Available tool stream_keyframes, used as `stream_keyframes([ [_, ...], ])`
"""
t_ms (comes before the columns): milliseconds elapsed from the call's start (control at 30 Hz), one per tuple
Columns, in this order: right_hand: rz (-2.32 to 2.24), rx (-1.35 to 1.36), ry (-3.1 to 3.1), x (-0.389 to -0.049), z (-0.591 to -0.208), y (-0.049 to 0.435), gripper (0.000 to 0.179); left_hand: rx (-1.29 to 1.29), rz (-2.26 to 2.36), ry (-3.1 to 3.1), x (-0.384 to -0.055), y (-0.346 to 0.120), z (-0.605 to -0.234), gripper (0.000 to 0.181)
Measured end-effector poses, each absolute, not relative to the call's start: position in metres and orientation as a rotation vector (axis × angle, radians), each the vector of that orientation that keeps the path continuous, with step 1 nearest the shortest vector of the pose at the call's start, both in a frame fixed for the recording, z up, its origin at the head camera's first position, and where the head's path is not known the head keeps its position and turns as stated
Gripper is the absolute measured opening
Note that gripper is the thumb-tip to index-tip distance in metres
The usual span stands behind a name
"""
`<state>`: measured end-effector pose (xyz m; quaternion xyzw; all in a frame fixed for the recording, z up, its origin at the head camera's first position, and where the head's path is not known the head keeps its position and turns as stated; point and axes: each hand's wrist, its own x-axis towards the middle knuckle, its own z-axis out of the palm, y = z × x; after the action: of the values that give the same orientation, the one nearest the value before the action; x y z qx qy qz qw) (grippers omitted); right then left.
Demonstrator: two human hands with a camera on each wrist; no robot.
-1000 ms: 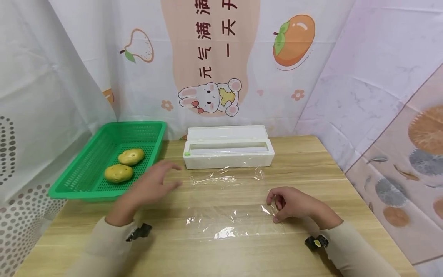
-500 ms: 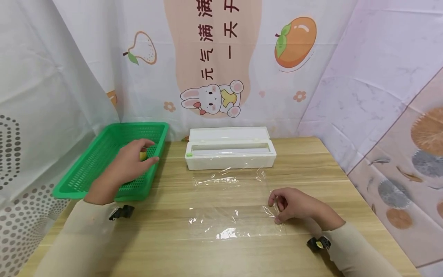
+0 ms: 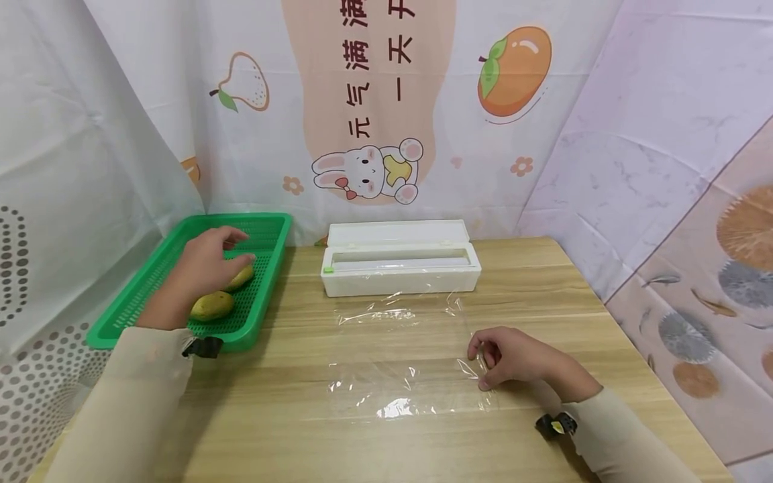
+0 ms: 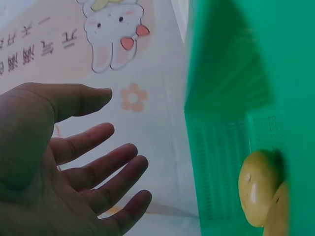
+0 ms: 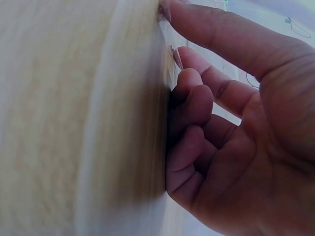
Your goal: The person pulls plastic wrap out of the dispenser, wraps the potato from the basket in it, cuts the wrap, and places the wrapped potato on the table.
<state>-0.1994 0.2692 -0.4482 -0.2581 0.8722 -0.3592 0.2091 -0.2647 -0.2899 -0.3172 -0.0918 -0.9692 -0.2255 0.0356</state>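
Hovers with left hand (image 3: 208,265) above green basket (image 3: 266,231), fingers loosely spread, holding nothing. Below, just right of palm and wrist: two yellow potatoes (image 3: 213,306), the one by the wrist lying roughly sideways. Well to the right, pinches clear film (image 3: 395,362) with right hand (image 3: 516,355); film spread leftward on wooden table (image 3: 531,288). Ahead-left of that hand, open white box (image 3: 401,283); patterned curtain (image 3: 241,161) behind.

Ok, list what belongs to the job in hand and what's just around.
Likely in the job:
clear film, pinched by the right hand
open white box
two potatoes in the green basket, near the left hand

Seemingly just there:
printed hanging cloth
black wrist devices
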Motion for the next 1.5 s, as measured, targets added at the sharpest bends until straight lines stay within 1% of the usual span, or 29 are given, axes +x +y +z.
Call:
stream_keyframes([
  [167,-0.996,-0.717,2.427,-0.199,-0.449,0.27,0.044,-0.216,-0.72,-3.012,-0.281,-0.305,-0.319,0.061],
  [433,-0.989,-0.714,2.434,-0.197,-0.448,0.269,0.042,-0.096,-0.742,-3.084,-0.303,-0.323,-0.325,0.065],
  [533,-0.985,-0.723,2.438,-0.197,-0.447,0.269,0.042,-0.097,-0.711,-3.106,-0.31,-0.33,-0.332,0.065],
  [667,-0.988,-0.732,2.433,-0.198,-0.448,0.269,0.042,-0.097,-0.667,-3.155,-0.317,-0.339,-0.345,0.072],
  [1100,-0.985,-0.727,2.442,-0.198,-0.447,0.27,0.043,-0.051,-0.64,-3.236,-0.324,-0.351,-0.363,0.086],
  [1300,-0.981,-0.731,2.445,-0.198,-0.448,0.27,0.042,-0.093,-0.581,-3.284,-0.323,-0.353,-0.366,0.086],
  [1500,-0.99,-0.731,2.444,-0.198,-0.448,0.27,0.042,-0.057,-0.564,-3.366,-0.324,-0.353,-0.369,0.081],
])
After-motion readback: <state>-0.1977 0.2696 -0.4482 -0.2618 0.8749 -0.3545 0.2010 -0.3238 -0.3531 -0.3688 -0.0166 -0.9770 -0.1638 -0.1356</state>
